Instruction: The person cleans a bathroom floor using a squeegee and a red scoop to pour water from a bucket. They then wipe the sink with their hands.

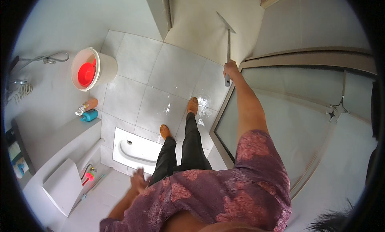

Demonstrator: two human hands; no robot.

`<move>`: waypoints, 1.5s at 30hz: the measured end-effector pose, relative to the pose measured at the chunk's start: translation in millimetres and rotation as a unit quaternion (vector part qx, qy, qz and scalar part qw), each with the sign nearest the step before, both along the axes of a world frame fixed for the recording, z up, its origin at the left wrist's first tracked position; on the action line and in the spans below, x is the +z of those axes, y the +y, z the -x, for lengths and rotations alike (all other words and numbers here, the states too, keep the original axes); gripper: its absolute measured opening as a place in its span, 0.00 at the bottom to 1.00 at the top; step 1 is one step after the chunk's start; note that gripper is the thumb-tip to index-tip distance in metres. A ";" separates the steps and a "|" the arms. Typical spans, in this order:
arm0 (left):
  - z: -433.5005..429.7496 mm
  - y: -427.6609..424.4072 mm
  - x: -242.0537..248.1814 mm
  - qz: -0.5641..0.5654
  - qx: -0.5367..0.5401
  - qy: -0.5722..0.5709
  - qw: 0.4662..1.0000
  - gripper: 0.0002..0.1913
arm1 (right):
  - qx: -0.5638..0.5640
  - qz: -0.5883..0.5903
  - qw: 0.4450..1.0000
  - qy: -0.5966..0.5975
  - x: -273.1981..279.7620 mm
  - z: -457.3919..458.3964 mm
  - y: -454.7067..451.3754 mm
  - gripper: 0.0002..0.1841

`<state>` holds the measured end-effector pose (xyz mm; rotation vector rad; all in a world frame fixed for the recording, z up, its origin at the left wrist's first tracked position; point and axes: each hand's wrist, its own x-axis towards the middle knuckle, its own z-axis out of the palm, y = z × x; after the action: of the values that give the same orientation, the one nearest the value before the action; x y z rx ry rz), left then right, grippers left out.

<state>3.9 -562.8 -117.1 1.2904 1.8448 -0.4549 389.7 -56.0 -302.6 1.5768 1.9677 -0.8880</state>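
In my right hand (pixel 231 69) is the grey grip end of a floor squeegee (pixel 229 45), held at arm's length in front. Its thin blade (pixel 225 22) lies at an angle over the beige floor (pixel 195 24) beyond the tile edge. My left hand (pixel 139 181) hangs low by my left thigh, slightly blurred, with nothing in it and its fingers apart. Near it is a white squat toilet pan (pixel 138 149) set into the grey tiles. Orange-brown slippers (pixel 192 105) are on my feet, beside wet, shiny patches on the tiled floor (pixel 173 71).
A white bucket (pixel 106 68) holding a red dipper (pixel 86 74) stands at the left wall. Bottles, one of them blue (pixel 90 115), rest on a ledge. A cistern (pixel 63 187) and pink brush (pixel 89 176) are lower left. To my right is a framed glass door (pixel 270 105).
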 end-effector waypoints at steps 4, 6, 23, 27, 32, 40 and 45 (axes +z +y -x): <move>-31.9 -73.4 -19.2 0.127 0.174 -0.090 0.972 0.29 | 0.019 -0.040 0.999 -0.009 -36.3 37.7 -49.3 0.23; -35.0 -80.6 -25.0 0.122 0.162 -0.097 0.975 0.27 | -0.340 0.062 0.934 0.093 -24.6 55.5 -139.4 0.31; 3.5 -108.4 19.9 0.111 0.308 -0.272 0.905 0.13 | -0.244 0.045 0.963 0.102 81.4 148.7 -286.2 0.26; -6.7 -118.6 31.2 0.124 0.339 -0.279 0.890 0.13 | -0.311 0.188 0.928 0.084 92.0 168.4 -323.5 0.32; -35.1 -138.4 37.7 0.106 0.398 -0.272 0.870 0.12 | -0.254 0.245 0.928 0.117 144.6 184.3 -402.0 0.29; -82.8 -200.8 40.3 0.086 0.477 -0.243 0.840 0.12 | -0.194 0.178 0.951 0.162 137.2 244.5 -349.5 0.06; -111.6 -259.7 23.0 0.043 0.500 -0.213 0.838 0.12 | 0.179 0.149 0.971 0.061 52.4 341.4 -232.0 0.08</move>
<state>115.4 -822.5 -94.1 0.1948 1.7891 0.3029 48.3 -288.0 -250.2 0.9821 2.0024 -1.0839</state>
